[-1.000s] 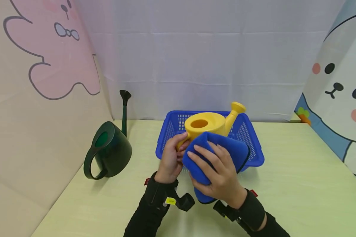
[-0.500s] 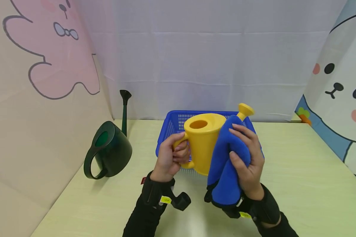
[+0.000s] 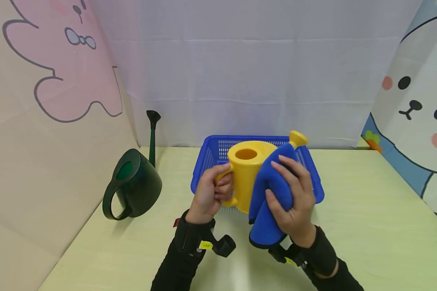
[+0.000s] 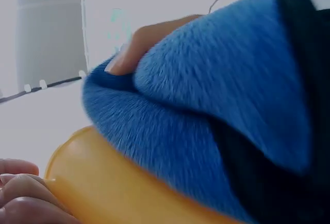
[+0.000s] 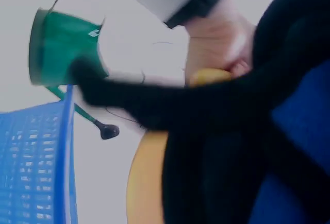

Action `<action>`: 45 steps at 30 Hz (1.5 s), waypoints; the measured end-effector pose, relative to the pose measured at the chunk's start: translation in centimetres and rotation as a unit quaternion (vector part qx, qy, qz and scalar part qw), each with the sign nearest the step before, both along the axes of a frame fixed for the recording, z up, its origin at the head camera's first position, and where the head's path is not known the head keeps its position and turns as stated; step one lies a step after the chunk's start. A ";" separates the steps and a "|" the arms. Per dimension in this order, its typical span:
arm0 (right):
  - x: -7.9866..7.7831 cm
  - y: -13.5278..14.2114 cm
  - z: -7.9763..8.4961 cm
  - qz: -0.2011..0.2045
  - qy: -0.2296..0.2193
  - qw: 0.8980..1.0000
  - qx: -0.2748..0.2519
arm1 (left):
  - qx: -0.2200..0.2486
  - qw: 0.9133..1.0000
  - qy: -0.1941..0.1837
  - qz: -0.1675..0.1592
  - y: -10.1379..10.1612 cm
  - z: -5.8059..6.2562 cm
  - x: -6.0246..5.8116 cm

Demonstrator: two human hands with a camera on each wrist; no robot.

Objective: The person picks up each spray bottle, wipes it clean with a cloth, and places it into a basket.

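A yellow watering can (image 3: 242, 178) is held up in front of the basket, its spout rose pointing to the upper right. My left hand (image 3: 212, 193) grips its handle, fingers curled round it. In my right hand (image 3: 298, 198) is a folded blue cloth (image 3: 269, 214) with black edging, pressed against the can's right side and covering most of the spout. In the left wrist view, the fluffy cloth (image 4: 175, 105) lies along the yellow body (image 4: 118, 188). The black-edged cloth (image 5: 221, 131) hides much of the right wrist view.
Behind the can stands a blue perforated basket (image 3: 211, 151) on the pale table (image 3: 368, 226). A dark green watering can (image 3: 142, 190) stands to the left, its long spout upright. A white curtain (image 3: 240, 81) hangs at the table's back.
The cloth has gone from the can's front to its right side and spout, then slightly back left and down. My left hand keeps its hold on the handle.
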State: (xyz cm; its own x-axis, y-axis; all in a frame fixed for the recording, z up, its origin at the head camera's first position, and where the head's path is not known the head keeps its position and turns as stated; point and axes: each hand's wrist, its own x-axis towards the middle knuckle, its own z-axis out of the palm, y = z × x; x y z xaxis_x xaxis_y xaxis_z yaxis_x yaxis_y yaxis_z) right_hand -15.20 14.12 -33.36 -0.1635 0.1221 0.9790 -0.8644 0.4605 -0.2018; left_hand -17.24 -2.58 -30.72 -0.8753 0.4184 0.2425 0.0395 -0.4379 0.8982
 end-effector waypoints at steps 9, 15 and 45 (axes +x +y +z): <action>0.6 -1.8 -0.4 -0.081 0.101 0.974 0.186 | -0.025 1.000 0.003 0.015 0.7 -0.5 0.0; 0.6 -1.5 -0.1 -0.065 0.097 0.980 0.159 | -0.025 1.000 -0.002 -0.001 0.5 -0.2 -0.1; 0.6 -1.7 -0.7 -0.037 0.073 0.989 0.127 | 0.042 0.999 -0.014 0.006 -0.7 0.2 0.0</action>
